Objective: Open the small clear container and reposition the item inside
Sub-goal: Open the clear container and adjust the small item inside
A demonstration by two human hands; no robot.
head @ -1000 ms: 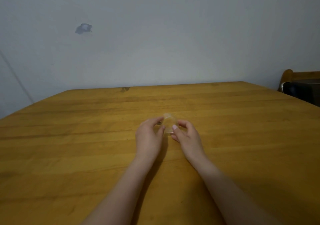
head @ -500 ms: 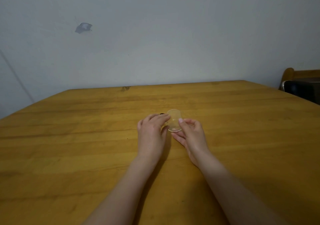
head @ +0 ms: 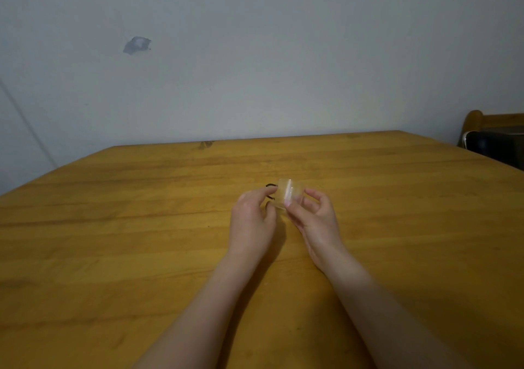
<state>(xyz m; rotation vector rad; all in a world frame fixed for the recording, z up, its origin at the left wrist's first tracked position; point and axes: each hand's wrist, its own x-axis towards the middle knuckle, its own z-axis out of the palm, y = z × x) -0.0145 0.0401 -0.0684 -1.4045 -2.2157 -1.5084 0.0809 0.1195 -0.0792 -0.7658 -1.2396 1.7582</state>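
A small clear plastic container is held a little above the wooden table, tipped on its side. My right hand grips it between thumb and fingers. A thin black item shows just left of the container, at the fingertips of my left hand, which pinches it. Most of the black item is hidden behind my left fingers. I cannot tell whether a lid is on the container.
A grey wall stands behind the table's far edge. A wooden chair with a dark object on it sits beyond the table's right corner.
The container was upright on the table between both hands. My right hand has lifted and tipped it, and a black item has appeared at my left fingertips.
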